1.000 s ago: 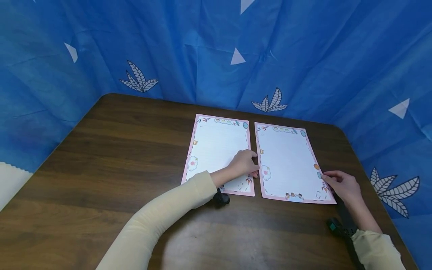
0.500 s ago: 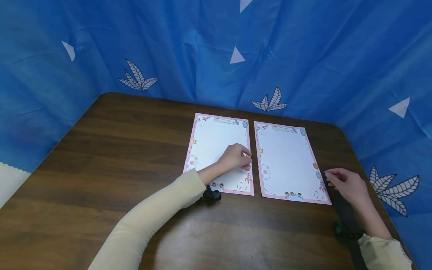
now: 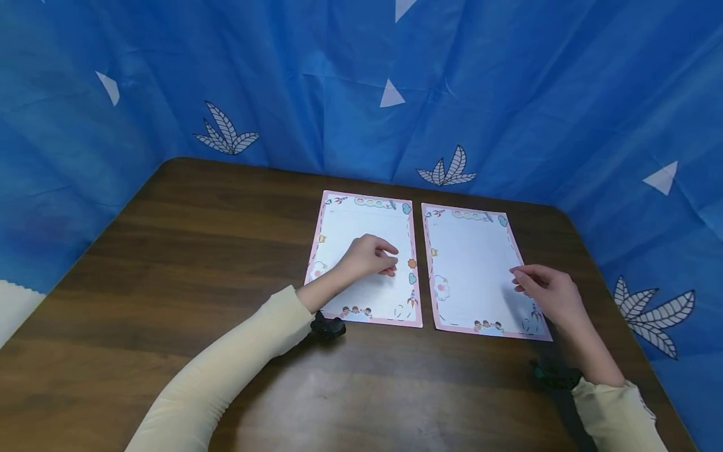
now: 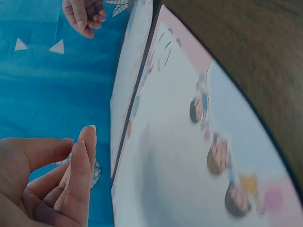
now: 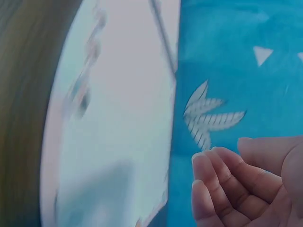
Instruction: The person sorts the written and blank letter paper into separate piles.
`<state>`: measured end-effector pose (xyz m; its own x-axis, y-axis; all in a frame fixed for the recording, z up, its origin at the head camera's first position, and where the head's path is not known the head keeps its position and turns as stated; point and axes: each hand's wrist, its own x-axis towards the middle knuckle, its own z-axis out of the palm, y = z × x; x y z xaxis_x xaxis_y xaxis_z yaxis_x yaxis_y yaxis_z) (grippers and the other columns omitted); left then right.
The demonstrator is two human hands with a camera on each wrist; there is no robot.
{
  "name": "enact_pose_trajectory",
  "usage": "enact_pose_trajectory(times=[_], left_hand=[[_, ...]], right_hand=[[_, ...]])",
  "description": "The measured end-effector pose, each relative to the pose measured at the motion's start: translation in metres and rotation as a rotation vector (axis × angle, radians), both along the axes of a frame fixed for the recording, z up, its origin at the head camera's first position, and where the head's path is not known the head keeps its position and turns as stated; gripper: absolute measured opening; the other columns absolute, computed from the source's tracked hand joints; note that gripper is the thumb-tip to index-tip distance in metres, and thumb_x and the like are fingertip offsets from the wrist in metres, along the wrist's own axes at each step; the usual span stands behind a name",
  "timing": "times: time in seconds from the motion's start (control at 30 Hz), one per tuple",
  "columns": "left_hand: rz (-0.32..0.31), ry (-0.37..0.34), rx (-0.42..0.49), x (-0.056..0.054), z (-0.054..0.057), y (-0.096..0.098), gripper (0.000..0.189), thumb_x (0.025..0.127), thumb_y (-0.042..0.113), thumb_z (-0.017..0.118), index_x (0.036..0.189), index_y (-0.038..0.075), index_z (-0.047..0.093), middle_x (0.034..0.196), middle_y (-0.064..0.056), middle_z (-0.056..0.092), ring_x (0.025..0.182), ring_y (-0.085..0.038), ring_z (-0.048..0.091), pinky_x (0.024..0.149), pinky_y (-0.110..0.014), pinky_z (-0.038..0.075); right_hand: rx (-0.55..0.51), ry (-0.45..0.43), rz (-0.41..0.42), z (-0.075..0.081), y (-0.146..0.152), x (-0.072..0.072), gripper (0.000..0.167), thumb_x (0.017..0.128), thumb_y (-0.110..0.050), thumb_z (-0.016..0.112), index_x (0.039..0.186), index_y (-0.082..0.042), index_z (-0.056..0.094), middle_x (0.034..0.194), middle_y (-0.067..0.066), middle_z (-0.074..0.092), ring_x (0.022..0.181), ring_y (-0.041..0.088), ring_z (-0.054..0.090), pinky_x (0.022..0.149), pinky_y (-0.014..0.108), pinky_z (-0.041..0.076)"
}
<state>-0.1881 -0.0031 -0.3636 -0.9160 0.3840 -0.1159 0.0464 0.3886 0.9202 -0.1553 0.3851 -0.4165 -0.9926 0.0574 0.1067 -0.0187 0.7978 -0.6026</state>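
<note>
Two white paper sheets with pink, cartoon-printed borders lie side by side on the brown table, a narrow gap between them. Over the left sheet (image 3: 361, 220) hovers my left hand (image 3: 367, 257), its fingers loosely bent and holding nothing. In the left wrist view the left hand (image 4: 52, 179) shows thumb and fingertips close together with no paper between them. My right hand (image 3: 548, 292) is above the right edge of the right sheet (image 3: 469, 270), casting a shadow on it. Loosely curled fingers (image 5: 227, 189) in the right wrist view hold nothing.
A dark wood-grain table (image 3: 198, 251) extends to the left and in front of the sheets. Behind and along both sides hangs a blue curtain (image 3: 339, 94) with white triangles and leaf prints. The table's far edge runs just behind the sheets.
Both hands have left the right sheet's edges. The left hand has moved left over the left sheet; the right hand let go of the edge, drew back, then came in over it.
</note>
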Motion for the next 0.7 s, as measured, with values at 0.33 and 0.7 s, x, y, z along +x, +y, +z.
enact_pose_trajectory(times=[0.33, 0.7], left_hand=[[0.061, 0.034, -0.025, 0.007, 0.006, -0.044, 0.027, 0.090, 0.010, 0.063, 0.113, -0.004, 0.065, 0.079, -0.004, 0.068, 0.079, -0.021, 0.067, 0.071, -0.025, 0.050], [0.176, 0.079, -0.019, 0.017, 0.004, -0.091, 0.029, 0.091, 0.012, 0.062, 0.116, -0.003, 0.064, 0.105, -0.012, 0.066, 0.094, -0.023, 0.063, 0.081, -0.034, 0.049]], right_hand=[[-0.162, -0.062, 0.183, 0.071, -0.113, 0.024, 0.038, 0.096, -0.027, 0.054, 0.118, 0.003, 0.061, 0.102, 0.019, 0.065, 0.092, 0.032, 0.063, 0.078, 0.028, 0.050], [-0.259, -0.135, 0.237, 0.058, -0.157, 0.012, 0.033, 0.096, -0.022, 0.055, 0.118, 0.001, 0.062, 0.108, 0.016, 0.065, 0.095, 0.026, 0.064, 0.086, 0.039, 0.047]])
